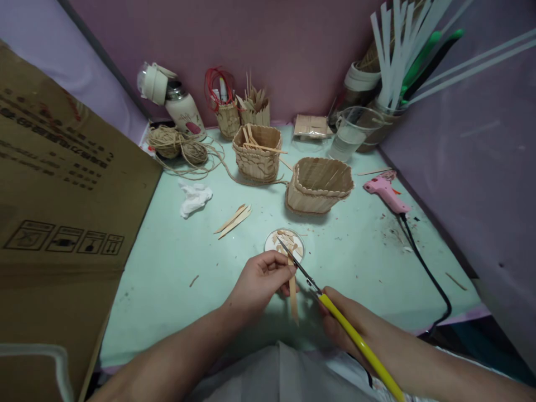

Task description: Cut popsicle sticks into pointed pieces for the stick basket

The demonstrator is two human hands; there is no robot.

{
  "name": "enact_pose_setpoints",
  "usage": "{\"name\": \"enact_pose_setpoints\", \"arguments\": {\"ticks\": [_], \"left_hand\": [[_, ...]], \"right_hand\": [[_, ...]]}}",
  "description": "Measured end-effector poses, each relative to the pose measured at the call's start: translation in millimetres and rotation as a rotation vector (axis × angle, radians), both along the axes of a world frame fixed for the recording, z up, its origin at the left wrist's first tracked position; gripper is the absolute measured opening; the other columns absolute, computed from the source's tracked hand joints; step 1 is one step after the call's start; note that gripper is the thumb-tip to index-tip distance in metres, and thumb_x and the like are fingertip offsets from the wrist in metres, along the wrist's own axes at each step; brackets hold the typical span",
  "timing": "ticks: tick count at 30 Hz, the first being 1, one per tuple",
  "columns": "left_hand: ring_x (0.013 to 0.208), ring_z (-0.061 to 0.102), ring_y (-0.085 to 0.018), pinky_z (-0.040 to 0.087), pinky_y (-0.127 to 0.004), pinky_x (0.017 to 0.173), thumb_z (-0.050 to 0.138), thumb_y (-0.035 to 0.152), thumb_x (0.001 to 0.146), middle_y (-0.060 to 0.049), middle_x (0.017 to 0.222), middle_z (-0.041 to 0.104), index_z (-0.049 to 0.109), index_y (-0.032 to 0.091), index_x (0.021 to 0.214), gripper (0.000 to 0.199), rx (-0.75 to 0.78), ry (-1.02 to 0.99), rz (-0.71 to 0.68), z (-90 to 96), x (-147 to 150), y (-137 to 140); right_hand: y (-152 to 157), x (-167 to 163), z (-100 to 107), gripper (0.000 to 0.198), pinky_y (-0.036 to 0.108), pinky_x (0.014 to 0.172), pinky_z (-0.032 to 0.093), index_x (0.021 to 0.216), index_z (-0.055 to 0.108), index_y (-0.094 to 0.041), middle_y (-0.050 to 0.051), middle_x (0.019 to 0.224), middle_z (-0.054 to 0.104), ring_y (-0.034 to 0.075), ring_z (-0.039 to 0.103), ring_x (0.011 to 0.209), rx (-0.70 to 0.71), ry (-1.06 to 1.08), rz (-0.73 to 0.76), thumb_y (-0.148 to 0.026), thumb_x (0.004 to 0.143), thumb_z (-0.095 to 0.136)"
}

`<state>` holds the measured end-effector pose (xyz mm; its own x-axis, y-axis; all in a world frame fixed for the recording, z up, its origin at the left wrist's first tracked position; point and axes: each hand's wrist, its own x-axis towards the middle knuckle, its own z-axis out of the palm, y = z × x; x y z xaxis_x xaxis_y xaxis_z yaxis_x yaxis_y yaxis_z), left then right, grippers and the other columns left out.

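the left grip (262, 279) pinches a wooden strip (293, 300) at its fingertips, toward 3 o'clock; pale, flat and narrow, the strip runs down to 6 o'clock. the right grip (345, 318) clasps a yellow-handled tool (360, 342), its tip aimed at 11 o'clock.

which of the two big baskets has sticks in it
The left basket: loose sticks poke above its rim, while the right basket shows none inside.

A wooden strip (293, 296) is held at the near edge of a dish (300, 252) containing wood chips (281, 235), scissors (355, 341) being positioned at right. Two baskets (314, 201) are located behind; pointed sticks (235, 223) are placed left, a glue gun (389, 196) far right.
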<state>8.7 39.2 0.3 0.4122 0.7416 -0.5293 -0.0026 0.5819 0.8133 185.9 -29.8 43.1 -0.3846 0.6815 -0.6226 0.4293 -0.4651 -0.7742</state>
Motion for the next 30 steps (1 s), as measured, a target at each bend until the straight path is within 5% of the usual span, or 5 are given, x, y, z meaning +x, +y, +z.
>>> {"name": "enact_pose_setpoints", "arguments": {"ticks": [25,30], "left_hand": [[0.052,0.057,-0.009,0.047,-0.022,0.056,0.074,0.026,0.065,0.001,0.057,0.061,0.064,0.013,0.069,0.017,-0.137,-0.053,0.013,-4.7,-2.8,0.6],[0.051,0.056,-0.009,0.046,-0.022,0.056,0.074,0.026,0.064,0.001,0.057,0.059,0.065,0.013,0.068,0.017,-0.185,-0.077,0.017,-4.9,-2.0,0.7]], "right_hand": [[9.3,0.2,4.7,0.052,0.034,0.067,0.041,0.084,0.045,-0.02,0.002,0.08,0.047,0.018,0.041,0.071,0.0,-0.05,0.138,-0.069,0.086,0.029],[7.6,-3.3,4.4,0.041,0.032,0.064,0.039,0.079,0.041,-0.022,0.0,0.075,0.045,0.016,0.04,0.067,-0.014,-0.053,0.1,-0.061,0.088,0.033]]}}
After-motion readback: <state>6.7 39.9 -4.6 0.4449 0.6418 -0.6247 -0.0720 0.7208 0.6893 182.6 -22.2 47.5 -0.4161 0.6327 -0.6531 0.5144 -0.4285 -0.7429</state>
